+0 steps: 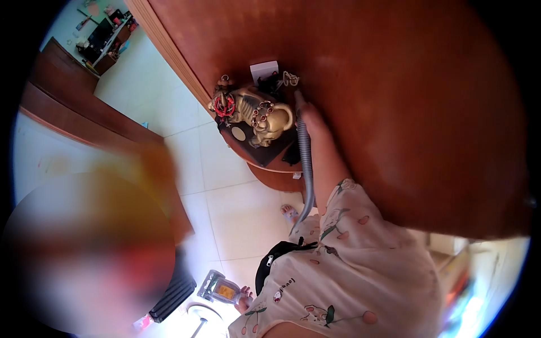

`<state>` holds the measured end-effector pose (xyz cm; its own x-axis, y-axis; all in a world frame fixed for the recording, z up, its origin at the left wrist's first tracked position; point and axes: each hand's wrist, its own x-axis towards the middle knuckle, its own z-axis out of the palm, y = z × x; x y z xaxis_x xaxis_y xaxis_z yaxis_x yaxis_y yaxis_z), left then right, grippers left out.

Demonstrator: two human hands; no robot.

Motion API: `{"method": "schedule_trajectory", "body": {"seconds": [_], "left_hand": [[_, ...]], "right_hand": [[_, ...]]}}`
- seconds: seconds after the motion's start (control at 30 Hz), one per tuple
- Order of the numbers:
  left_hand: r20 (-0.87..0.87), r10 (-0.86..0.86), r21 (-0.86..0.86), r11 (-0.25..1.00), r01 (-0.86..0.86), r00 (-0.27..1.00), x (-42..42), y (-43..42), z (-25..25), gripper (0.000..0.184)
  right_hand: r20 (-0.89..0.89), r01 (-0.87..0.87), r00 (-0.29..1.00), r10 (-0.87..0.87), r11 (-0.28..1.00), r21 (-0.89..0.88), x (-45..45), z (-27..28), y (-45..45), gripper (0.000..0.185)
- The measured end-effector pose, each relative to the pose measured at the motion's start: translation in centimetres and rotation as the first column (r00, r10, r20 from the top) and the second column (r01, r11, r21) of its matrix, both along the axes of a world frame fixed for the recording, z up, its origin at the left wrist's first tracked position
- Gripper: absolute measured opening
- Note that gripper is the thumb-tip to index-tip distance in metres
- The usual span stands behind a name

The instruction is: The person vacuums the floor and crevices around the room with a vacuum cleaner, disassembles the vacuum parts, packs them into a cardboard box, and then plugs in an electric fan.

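Observation:
My right hand (313,119) reaches up over a wooden corner shelf, its fingers wrapped round the end of a grey ribbed hose (305,147). The hose runs down past my forearm towards my waist. Beside its tip stands a gold-coloured animal figurine (276,125) hung with a beaded bracelet (262,114) and red strings (224,105). Low at my side, my left hand (245,299) is closed at the end of a clear grey plastic canister (221,288) with an orange label. Part of that grip is hidden.
A small white box (264,71) and a beige cord (290,78) lie behind the figurine on the shelf (265,164). The brown wooden panel (417,112) rises beside my arm. Pale floor tiles (236,225) lie below, with a foot (289,213). A blurred patch covers the lower left.

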<state>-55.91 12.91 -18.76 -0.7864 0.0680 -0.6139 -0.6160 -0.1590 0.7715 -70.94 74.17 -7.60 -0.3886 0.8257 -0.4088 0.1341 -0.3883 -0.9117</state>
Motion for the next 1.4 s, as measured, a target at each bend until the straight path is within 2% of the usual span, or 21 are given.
{"method": "schedule_trajectory", "body": {"seconds": [0.13, 0.23, 0.47, 0.63, 0.73, 0.83, 0.93, 1.0, 1.07, 1.13, 1.2, 1.27, 1.33, 1.4], "left_hand": [[0.009, -0.011, -0.008, 1.0, 0.011, 1.0, -1.0, 0.7, 0.4, 0.044], [0.018, -0.013, -0.006, 1.0, 0.013, 1.0, -1.4, 1.5, 0.4, 0.044], [0.019, -0.033, -0.002, 0.999, 0.033, 0.999, -1.5, 1.4, 0.8, 0.043], [0.01, -0.035, 0.007, 0.999, 0.035, 0.999, -0.6, 0.6, 0.9, 0.043], [0.002, -0.033, 0.018, 0.999, 0.033, 0.999, -0.3, 0.6, 0.9, 0.042], [-0.013, -0.038, 0.031, 0.999, 0.038, 0.999, 0.0, 0.6, 1.3, 0.042], [-0.023, -0.043, 0.047, 0.998, 0.044, 0.999, 0.3, 0.2, 1.5, 0.041], [-0.05, -0.043, 0.074, 0.996, 0.046, 0.998, 0.1, 0.5, 0.7, 0.041], [-0.064, -0.034, 0.115, 0.993, 0.042, 0.997, -0.2, 1.4, 0.3, 0.041], [-0.07, -0.028, 0.155, 0.987, 0.039, 0.997, -0.6, 2.7, 0.2, 0.041], [-0.073, -0.039, 0.201, 0.978, 0.053, 0.997, -2.0, 5.2, 0.7, 0.041], [-0.087, -0.055, 0.249, 0.966, 0.075, 0.995, -2.9, 7.1, 1.7, 0.04], [-0.102, -0.076, 0.301, 0.948, 0.103, 0.992, -3.9, 9.2, 3.1, 0.04], [-0.127, -0.091, 0.348, 0.928, 0.131, 0.988, -4.6, 10.9, 4.7, 0.04]], "right_hand": [[0.006, -0.012, 1.0, 0.011, 1.0, 0.025, 0.2, 0.8, -0.6, 0.039], [-0.019, 0.043, 0.999, -0.042, 0.998, 0.039, -1.3, -1.9, 1.2, 0.032], [-0.023, 0.087, 0.996, -0.086, 0.996, 0.038, -1.5, -3.1, 1.7, 0.033], [-0.009, 0.049, 0.999, -0.049, 0.998, 0.032, -0.9, -2.1, 1.7, 0.038], [0.069, -0.051, 0.996, 0.051, 0.999, 0.002, 0.9, 2.1, -1.9, 0.031], [-0.034, 0.021, 0.999, -0.013, 0.969, 0.245, 1.9, -0.3, -4.1, 0.035], [-0.042, 0.104, 0.994, -0.097, 0.963, 0.249, 5.1, 3.6, -7.6, 0.046], [-0.056, 0.047, 0.998, -0.036, 0.975, 0.216, 5.8, 4.8, -8.9, 0.046], [-0.021, 0.028, 1.0, -0.022, 0.938, 0.346, 6.1, 6.1, -10.0, 0.045], [-0.072, 0.02, 0.997, 0.01, 0.916, 0.401, 7.2, 7.8, -12.7, 0.045], [-0.038, -0.059, 0.996, 0.082, 0.909, 0.412, 8.3, 10.2, -15.4, 0.045], [-0.066, -0.104, 0.986, 0.152, 0.88, 0.464, 9.8, 11.2, -18.5, 0.046], [-0.09, -0.182, 0.966, 0.244, 0.88, 0.439, 11.2, 13.2, -21.6, 0.047], [-0.182, -0.243, 0.9, 0.396, 0.803, 0.544, 12.8, 14.3, -24.0, 0.047]]}}
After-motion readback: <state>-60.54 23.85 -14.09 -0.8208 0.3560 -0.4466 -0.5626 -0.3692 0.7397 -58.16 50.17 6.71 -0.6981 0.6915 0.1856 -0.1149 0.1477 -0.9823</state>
